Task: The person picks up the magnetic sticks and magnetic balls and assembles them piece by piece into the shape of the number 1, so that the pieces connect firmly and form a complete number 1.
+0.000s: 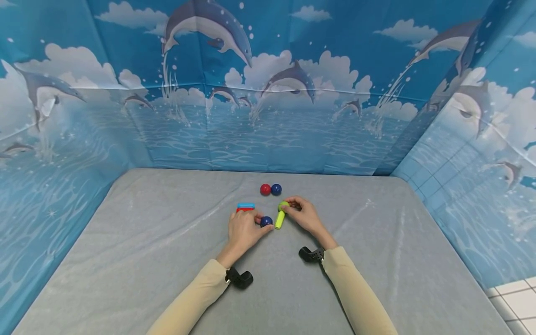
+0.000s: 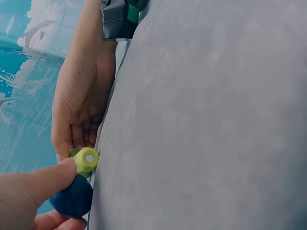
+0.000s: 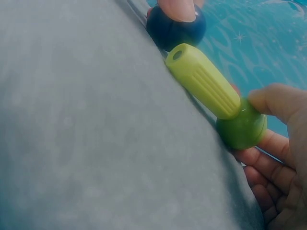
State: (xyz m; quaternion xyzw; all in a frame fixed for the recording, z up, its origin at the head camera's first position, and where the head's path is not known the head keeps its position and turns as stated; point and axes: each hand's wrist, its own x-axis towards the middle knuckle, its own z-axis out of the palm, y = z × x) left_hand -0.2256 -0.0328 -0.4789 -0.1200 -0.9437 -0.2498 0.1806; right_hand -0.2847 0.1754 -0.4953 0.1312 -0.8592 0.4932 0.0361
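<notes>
Left hand (image 1: 244, 230): we saw its thumb and fingertips curled in, pinching a blue ball (image 2: 72, 197)
Right hand (image 1: 304, 216): we found its thumb and fingers gripping a green ball (image 3: 240, 128), a yellow rod (image 3: 204, 80) sticking out from it
Rod's free end: we saw it just beside the blue ball, pointing back toward the person; we could not tell whether they touched
Joint: we judged the step in hand to be fitting rod to blue ball, the green end seemingly attached
Next move: we thought it called for steadying the green ball and squaring the blue one to the rod's end
Left thumb: we noted its tip near that end, where it could get in the way
Bars: we made out a light blue bar (image 1: 245, 205) and a red bar (image 1: 244, 209), the red partly hidden by the left hand
Far balls: we saw a red ball (image 1: 265, 189) and a second blue ball (image 1: 276, 189) side by side on the grey tabletop (image 1: 377, 260), beyond the hands
</notes>
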